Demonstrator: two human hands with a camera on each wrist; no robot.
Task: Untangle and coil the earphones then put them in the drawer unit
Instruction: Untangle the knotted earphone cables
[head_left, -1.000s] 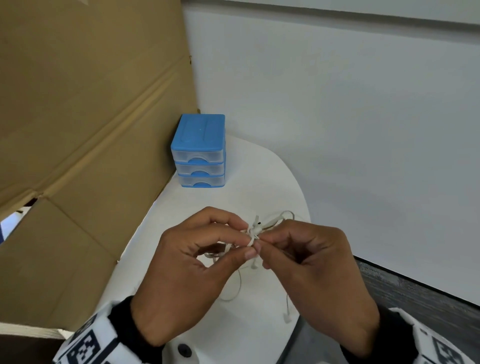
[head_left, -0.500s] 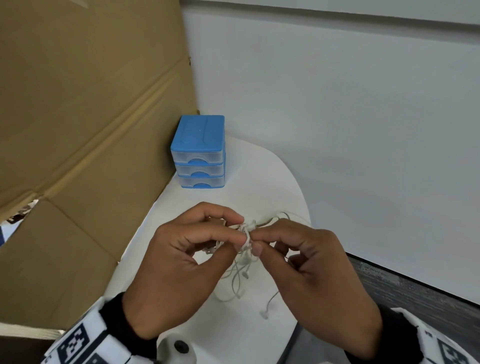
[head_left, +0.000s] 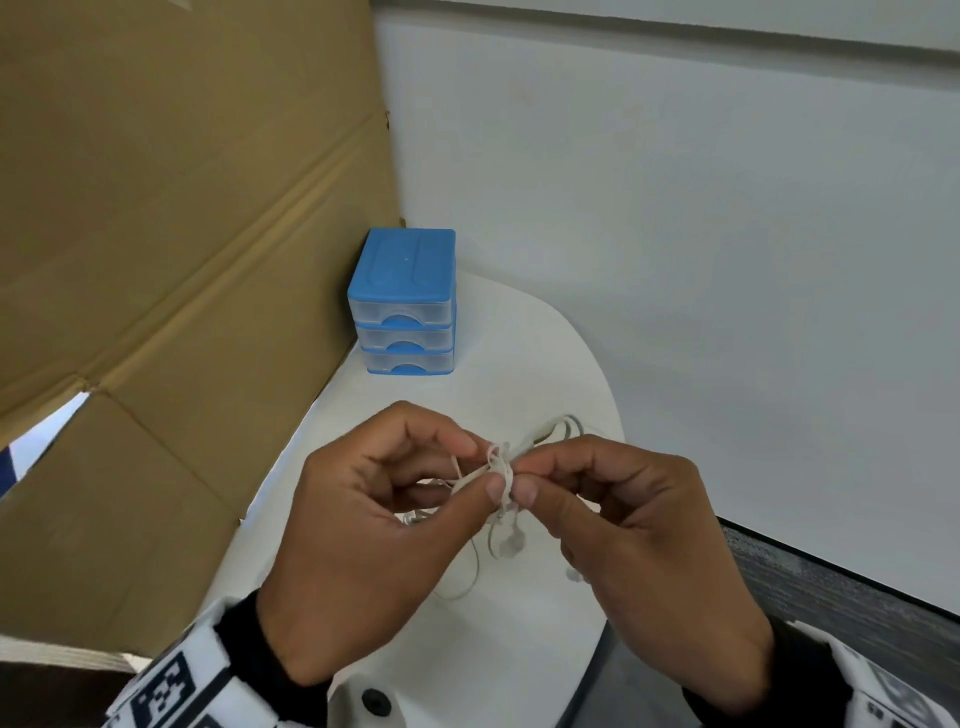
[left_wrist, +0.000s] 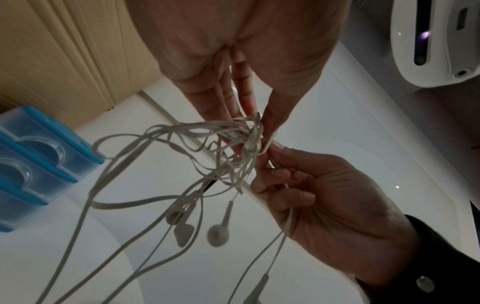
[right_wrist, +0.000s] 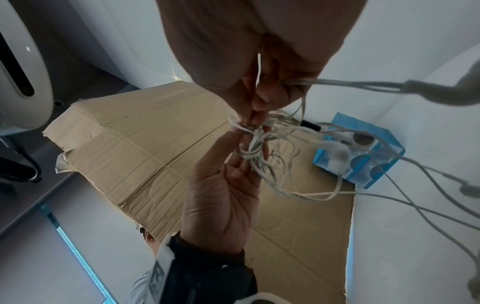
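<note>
head view first: both hands are up over the near half of the white table (head_left: 545, 364), the left hand (head_left: 363, 530) and right hand (head_left: 649, 535) meeting thumb to thumb on the knot of the earphones (head_left: 501, 467), each pinching it with thumb and forefinger. the knot sits right between the fingertips, neither hand nearer, and the loose cable hangs straight down from it toward the tabletop, so any pull apart runs left-right across the hanging strands. far off at the left back, against the cardboard sheet (head_left: 182, 260), stands the blue drawer unit (head_left: 402, 306), three clear drawers that look closed, well apart from the hands. over to the left wrist view: left hand (left_wrist: 233, 61) comes in from the top, fingers nipped on a flat, ribbon-like off-white cable, right hand (left_wrist: 324, 205) below with fingers curled round strands. the earphones (left_wrist: 221, 156) are a matted bundle of thin, limp loops; smooth plastic buds dangle beneath, at least three, so maybe more than one set, hard to say. drawer unit (left_wrist: 39, 160) at the left edge. right wrist view now: right hand (right_wrist: 259, 51) on top with strands running through its closed fingers, left hand (right_wrist: 226, 185) below, palm showing, fingertips pinching the tangle of earphones (right_wrist: 257, 139); glossy rounded buds hang right, in front of the drawer unit (right_wrist: 363, 158).
</note>
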